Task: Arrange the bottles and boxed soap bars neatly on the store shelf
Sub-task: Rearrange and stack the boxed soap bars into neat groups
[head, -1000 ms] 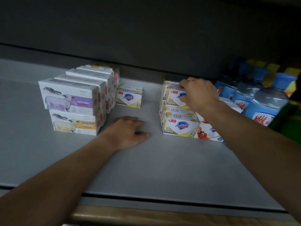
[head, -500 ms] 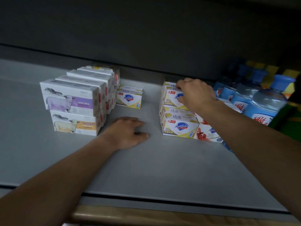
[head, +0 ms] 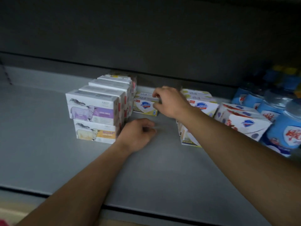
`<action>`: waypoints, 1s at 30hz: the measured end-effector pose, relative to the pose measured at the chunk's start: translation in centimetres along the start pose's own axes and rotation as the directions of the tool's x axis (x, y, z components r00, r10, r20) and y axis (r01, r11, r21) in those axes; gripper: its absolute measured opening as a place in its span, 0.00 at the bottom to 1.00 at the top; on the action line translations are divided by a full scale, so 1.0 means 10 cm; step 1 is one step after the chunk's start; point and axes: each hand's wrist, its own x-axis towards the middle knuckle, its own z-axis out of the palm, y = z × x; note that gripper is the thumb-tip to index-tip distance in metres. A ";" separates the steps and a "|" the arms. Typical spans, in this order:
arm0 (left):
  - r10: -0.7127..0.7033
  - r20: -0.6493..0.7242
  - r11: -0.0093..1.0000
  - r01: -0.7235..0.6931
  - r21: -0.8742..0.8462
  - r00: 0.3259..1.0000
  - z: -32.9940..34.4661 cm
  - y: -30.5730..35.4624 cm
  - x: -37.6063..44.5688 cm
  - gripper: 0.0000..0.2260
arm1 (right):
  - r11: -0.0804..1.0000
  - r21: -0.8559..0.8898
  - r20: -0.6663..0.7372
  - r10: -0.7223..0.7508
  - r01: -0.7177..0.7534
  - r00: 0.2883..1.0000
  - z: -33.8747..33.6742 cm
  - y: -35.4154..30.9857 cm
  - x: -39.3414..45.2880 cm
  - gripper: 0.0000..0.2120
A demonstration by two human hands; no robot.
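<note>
A lone yellow-and-white soap box lies at the back of the grey shelf, just right of the sheep-print soap box stacks. My right hand reaches across and pinches this box's right end between thumb and fingers. On the shelf in front of it rests my left hand, fingers loosely curled and holding nothing, beside the lower sheep box. A stack of the same yellow soap boxes stands behind my right forearm, partly hidden. Blue-capped bottles crowd the far right.
Red-and-white soap boxes lie tilted between the yellow stack and the bottles. The shelf's dark back wall runs close behind the boxes. Bare grey shelf stretches to the left of the sheep boxes and along the front edge.
My right hand left the top of the yellow stack and moved left onto the lone yellow box. My left hand stayed put, its fingers curling in. The view swung left.
</note>
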 end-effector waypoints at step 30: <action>0.280 -0.242 0.758 -0.369 -0.538 0.929 -0.09 0.08 0.00 0.14 | 0.964 0.258 -0.330 0.155 -0.069 0.931 -0.31 -0.05 -1.07 0.20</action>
